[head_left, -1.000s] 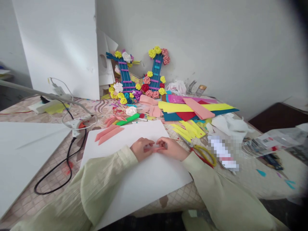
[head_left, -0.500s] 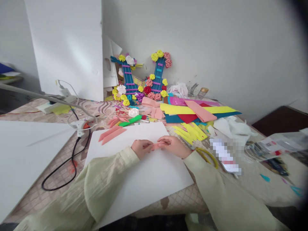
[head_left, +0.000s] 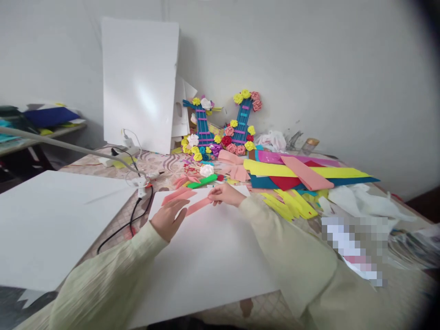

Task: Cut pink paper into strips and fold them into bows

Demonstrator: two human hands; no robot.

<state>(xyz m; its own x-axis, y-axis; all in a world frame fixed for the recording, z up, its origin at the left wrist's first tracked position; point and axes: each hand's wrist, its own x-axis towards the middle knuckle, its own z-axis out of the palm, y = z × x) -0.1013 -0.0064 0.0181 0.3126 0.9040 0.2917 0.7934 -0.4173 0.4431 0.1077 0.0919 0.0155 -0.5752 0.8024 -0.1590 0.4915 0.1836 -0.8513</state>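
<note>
My right hand (head_left: 226, 195) pinches the far end of a pink crepe paper strip (head_left: 198, 206) above the white board (head_left: 213, 256). That strip slants down toward my left hand (head_left: 169, 218), which is open with its fingers stretched and its thumb apart. Under and just beyond the left fingertips lie other pink strips (head_left: 177, 194). Whether the left fingers touch the paper, I cannot tell. Behind the strips are a green strip (head_left: 203, 181) and a white paper rose (head_left: 206, 170).
Two blue guitar-like shapes with paper flowers (head_left: 242, 120) lean at the wall. Crepe paper sheets (head_left: 305, 170) and cut yellow strips (head_left: 290, 204) lie at right. A black cable (head_left: 118, 231) loops at left beside another white board (head_left: 62, 220). A blurred-out item (head_left: 354, 252) lies right.
Both hands were pinching a small pink piece together. My left hand has moved left and opened; my right now pinches a strip by the others. The view has turned left.
</note>
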